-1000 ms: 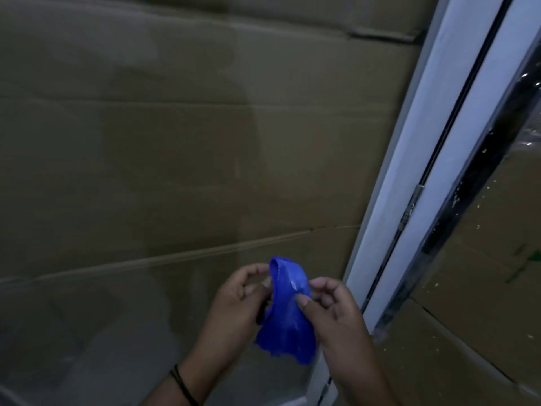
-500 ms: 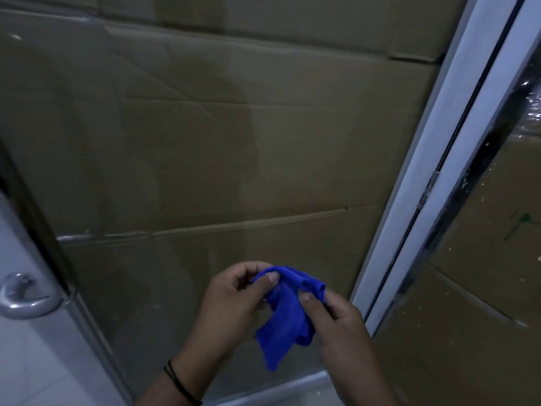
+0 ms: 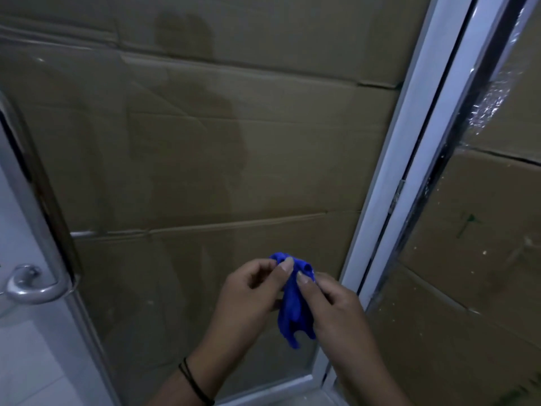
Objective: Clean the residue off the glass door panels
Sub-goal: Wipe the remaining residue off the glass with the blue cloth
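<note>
A small blue cloth (image 3: 293, 312) hangs bunched between my two hands, low in the middle of the view. My left hand (image 3: 248, 291) pinches its upper left edge with thumb and fingertips. My right hand (image 3: 330, 306) pinches its upper right edge beside it. Both hands hover in front of the large glass door panel (image 3: 175, 159), without touching it. A second glass panel (image 3: 474, 259) on the right carries pale specks of residue and a strip of crinkled plastic film (image 3: 491, 101).
Brown cardboard (image 3: 263, 92) shows behind both panes. A white door frame (image 3: 389, 177) with a hinge separates the panels. A metal handle (image 3: 32, 285) sits at the left edge on a metal rail. Pale floor tiles (image 3: 32, 361) lie at the lower left.
The view has shifted right and up, bringing the handle fully into sight. My hands have gathered the cloth tighter, pinching its top edge closer together.
</note>
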`<state>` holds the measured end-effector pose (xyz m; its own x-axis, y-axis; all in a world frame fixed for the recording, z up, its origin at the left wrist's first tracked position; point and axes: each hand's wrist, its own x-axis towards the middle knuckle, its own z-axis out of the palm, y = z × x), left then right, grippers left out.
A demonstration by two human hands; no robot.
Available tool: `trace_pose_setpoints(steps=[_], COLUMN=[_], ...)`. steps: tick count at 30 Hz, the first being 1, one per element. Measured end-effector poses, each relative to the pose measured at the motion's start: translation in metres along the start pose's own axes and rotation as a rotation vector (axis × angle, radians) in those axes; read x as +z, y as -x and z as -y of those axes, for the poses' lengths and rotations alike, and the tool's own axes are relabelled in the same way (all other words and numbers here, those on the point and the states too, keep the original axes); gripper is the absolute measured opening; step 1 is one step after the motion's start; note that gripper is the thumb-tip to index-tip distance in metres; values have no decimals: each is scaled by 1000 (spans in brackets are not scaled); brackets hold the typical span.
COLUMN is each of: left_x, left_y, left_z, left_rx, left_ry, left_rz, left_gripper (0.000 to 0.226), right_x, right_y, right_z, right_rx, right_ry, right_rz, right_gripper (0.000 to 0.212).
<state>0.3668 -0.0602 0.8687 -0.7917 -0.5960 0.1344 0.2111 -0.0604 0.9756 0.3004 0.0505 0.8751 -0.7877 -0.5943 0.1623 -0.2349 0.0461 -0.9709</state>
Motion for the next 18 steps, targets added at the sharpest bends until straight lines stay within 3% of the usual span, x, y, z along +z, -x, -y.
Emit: trace_pose_setpoints(steps=[4, 8, 15, 18], left_x=[13, 18, 23, 33], left_y=[4, 3, 1, 4], left_z=[0, -5, 5, 17], left_rx=[-85, -168, -237, -119], left_ry=[141, 395, 364, 117], left_rz=[-84, -181, -215, -340], left_gripper=[25, 18, 26, 15], right_x=[-25, -65, -93, -93], right_y=[5, 0, -6, -11], right_z=[-1, -6, -4, -1], right_rx=[164, 289, 364, 386], right_ry=[-361, -558, -680, -756], right_rz=[65, -72, -2, 50], right_gripper=[29, 32, 32, 34])
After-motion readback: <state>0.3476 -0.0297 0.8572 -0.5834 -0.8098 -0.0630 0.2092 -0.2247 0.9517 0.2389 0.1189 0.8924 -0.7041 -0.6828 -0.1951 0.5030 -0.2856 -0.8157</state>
